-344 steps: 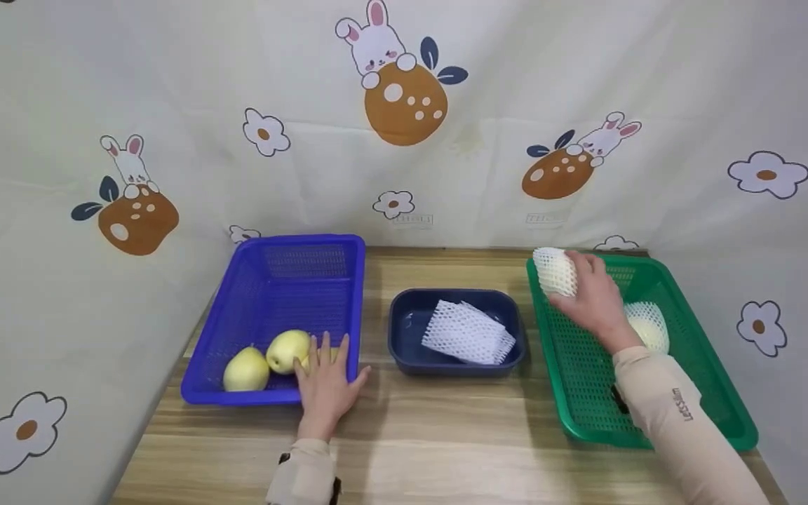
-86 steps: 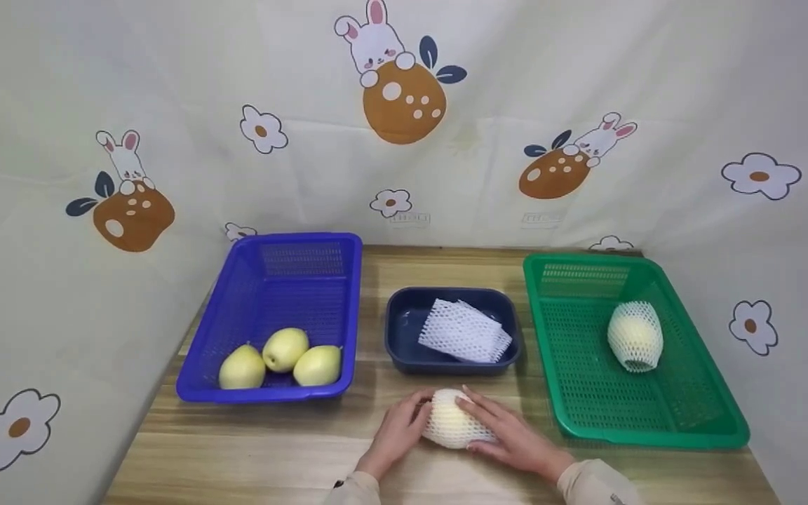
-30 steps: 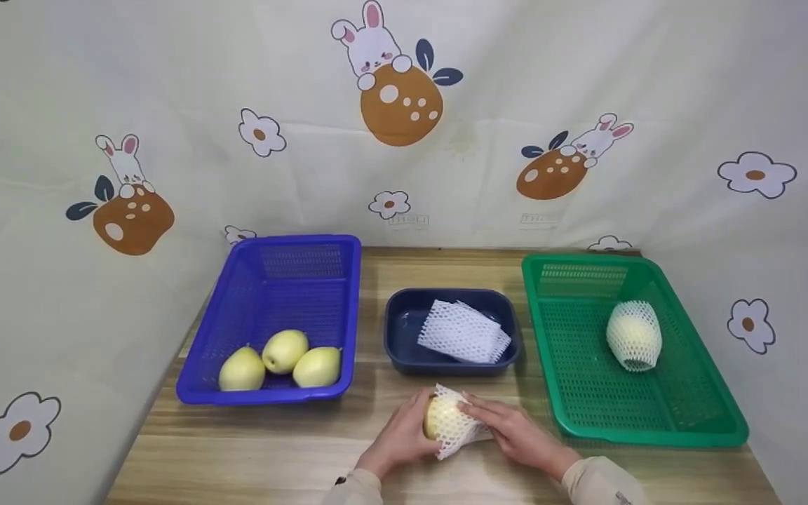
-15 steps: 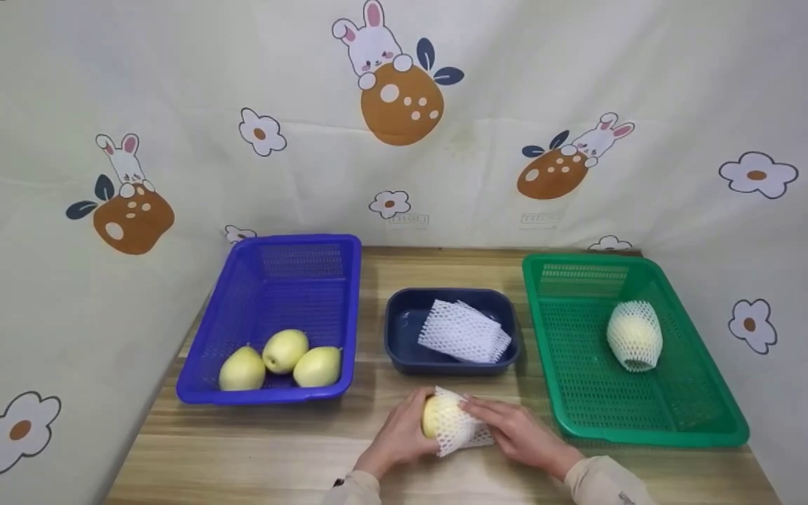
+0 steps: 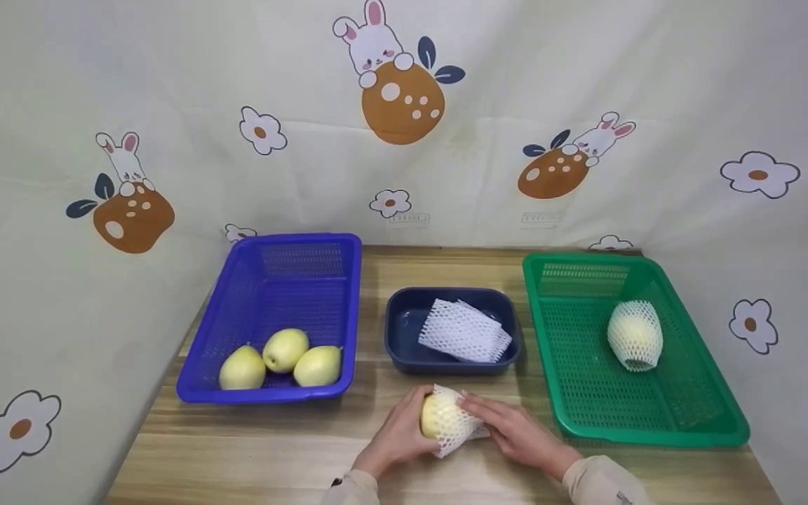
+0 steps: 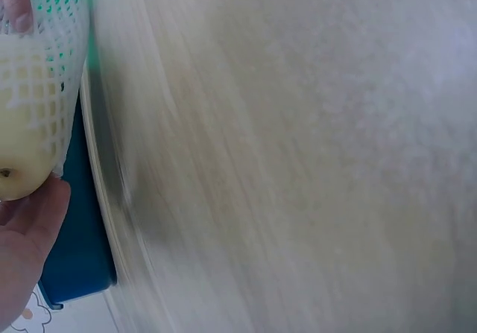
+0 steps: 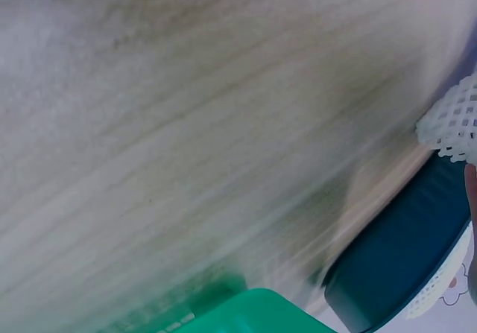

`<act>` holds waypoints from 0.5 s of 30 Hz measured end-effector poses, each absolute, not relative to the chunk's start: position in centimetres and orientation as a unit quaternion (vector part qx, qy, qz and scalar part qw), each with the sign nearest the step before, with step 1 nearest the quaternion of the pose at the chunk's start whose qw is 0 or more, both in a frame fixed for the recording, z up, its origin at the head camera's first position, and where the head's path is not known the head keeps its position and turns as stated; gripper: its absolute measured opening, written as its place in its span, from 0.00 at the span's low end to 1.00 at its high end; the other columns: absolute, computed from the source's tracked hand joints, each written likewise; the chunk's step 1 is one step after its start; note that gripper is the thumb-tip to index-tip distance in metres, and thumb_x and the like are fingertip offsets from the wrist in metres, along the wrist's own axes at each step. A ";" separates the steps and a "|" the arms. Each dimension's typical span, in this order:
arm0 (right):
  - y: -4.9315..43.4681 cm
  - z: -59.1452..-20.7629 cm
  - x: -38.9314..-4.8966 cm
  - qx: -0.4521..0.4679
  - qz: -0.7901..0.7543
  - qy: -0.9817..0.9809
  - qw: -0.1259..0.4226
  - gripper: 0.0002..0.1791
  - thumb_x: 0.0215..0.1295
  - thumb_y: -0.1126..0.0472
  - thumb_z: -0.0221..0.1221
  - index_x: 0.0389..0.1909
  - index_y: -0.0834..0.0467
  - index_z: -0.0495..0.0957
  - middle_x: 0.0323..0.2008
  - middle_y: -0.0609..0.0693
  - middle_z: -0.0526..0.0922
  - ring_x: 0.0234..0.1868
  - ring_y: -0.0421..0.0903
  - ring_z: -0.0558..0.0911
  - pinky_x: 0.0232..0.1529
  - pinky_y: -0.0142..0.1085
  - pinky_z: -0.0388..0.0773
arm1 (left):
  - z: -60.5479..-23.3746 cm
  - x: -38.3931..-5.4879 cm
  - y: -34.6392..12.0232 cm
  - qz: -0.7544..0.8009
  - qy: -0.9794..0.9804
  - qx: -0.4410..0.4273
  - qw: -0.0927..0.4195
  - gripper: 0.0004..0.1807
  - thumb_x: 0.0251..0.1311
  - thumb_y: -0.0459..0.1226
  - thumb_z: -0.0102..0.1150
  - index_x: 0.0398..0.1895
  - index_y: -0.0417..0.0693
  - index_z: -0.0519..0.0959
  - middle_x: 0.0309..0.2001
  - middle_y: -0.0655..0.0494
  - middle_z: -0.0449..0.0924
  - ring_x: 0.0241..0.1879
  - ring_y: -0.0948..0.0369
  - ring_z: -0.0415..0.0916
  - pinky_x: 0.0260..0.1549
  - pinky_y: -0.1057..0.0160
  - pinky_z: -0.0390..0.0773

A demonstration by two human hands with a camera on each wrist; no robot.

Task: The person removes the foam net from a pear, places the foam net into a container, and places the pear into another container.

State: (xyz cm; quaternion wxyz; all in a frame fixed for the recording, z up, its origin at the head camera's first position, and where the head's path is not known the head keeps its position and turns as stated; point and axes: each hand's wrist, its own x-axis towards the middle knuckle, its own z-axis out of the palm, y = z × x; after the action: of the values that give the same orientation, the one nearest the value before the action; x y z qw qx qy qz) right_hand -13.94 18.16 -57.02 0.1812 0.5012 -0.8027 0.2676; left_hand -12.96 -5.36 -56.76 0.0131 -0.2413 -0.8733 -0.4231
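Over the wooden table's front part, my left hand point(image 5: 404, 429) grips a pale yellow pear point(image 5: 431, 418) by its bare left end. A white foam net sleeve point(image 5: 454, 425) covers the pear's right part, its open rim flared near my left fingers. My right hand point(image 5: 520, 433) holds the sleeve at its right side, thumb below and fingers on top. In the left wrist view the pear point(image 6: 22, 143) shows its bare end with a dark dimple. The right wrist view catches only the sleeve's end point(image 7: 455, 124) and a sliver of finger.
Three bare pears point(image 5: 286, 351) lie at the front of a blue basket point(image 5: 353, 308) on the left. A navy tray point(image 5: 404, 361) in the middle holds flat foam nets point(image 5: 461, 331). On the right, a green basket point(image 5: 565, 407) contains one netted pear point(image 5: 635, 337).
A netted pear held over the green basket earlier is now between both hands at the table's front. Its sleeve has slid right, baring the left end. Little has moved in the last second.
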 end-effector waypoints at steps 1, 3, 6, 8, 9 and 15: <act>18.2 -57.0 -14.0 0.501 0.261 -0.806 0.179 0.34 0.45 0.74 0.54 0.59 0.58 0.66 0.55 0.54 0.70 0.51 0.49 0.73 0.48 0.37 0.69 | -56.7 -13.0 -5.4 -0.423 -0.873 -0.242 0.013 0.42 0.24 0.36 0.69 0.53 0.41 0.64 0.48 0.54 0.68 0.46 0.58 0.68 0.48 0.61 0.67; 18.3 -56.9 -14.0 0.500 0.250 -0.811 0.172 0.35 0.44 0.74 0.54 0.59 0.57 0.66 0.55 0.53 0.69 0.50 0.49 0.73 0.46 0.37 0.71 | -56.8 -12.9 -5.4 -0.424 -0.873 -0.242 0.013 0.42 0.25 0.36 0.70 0.53 0.42 0.64 0.48 0.54 0.68 0.46 0.58 0.68 0.49 0.61 0.67; 18.6 -56.9 -13.9 0.495 0.228 -0.823 0.162 0.35 0.44 0.73 0.53 0.60 0.55 0.65 0.56 0.50 0.69 0.50 0.47 0.73 0.43 0.38 0.73 | -56.9 -12.9 -5.5 -0.425 -0.871 -0.245 0.012 0.40 0.27 0.38 0.70 0.52 0.43 0.65 0.47 0.56 0.69 0.45 0.60 0.68 0.47 0.62 0.68; 18.7 -56.9 -13.9 0.493 0.214 -0.828 0.158 0.36 0.43 0.73 0.53 0.60 0.54 0.65 0.56 0.50 0.69 0.49 0.47 0.74 0.41 0.38 0.74 | -56.9 -12.8 -5.5 -0.425 -0.871 -0.246 0.013 0.39 0.27 0.39 0.69 0.51 0.44 0.65 0.46 0.57 0.68 0.44 0.61 0.68 0.46 0.62 0.68; 18.8 -56.9 -13.9 0.491 0.206 -0.832 0.156 0.37 0.43 0.73 0.53 0.60 0.53 0.65 0.56 0.49 0.69 0.49 0.46 0.74 0.40 0.38 0.74 | -57.0 -12.8 -5.5 -0.425 -0.871 -0.247 0.014 0.39 0.28 0.39 0.69 0.51 0.45 0.65 0.45 0.58 0.68 0.43 0.61 0.68 0.45 0.62 0.69; 19.1 -56.9 -13.8 0.468 0.180 -0.849 0.165 0.39 0.41 0.72 0.53 0.60 0.50 0.65 0.55 0.48 0.70 0.46 0.48 0.75 0.38 0.40 0.75 | -57.1 -12.8 -5.7 -0.427 -0.872 -0.238 0.024 0.39 0.29 0.42 0.68 0.51 0.49 0.65 0.46 0.59 0.67 0.42 0.61 0.69 0.42 0.63 0.70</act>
State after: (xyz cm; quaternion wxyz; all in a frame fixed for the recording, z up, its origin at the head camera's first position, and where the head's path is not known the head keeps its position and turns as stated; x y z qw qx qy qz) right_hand -13.81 19.12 -56.87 0.1655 0.4678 -0.8493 0.1802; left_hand -12.79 -5.70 -57.07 0.0245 -0.2378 -0.8723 -0.4265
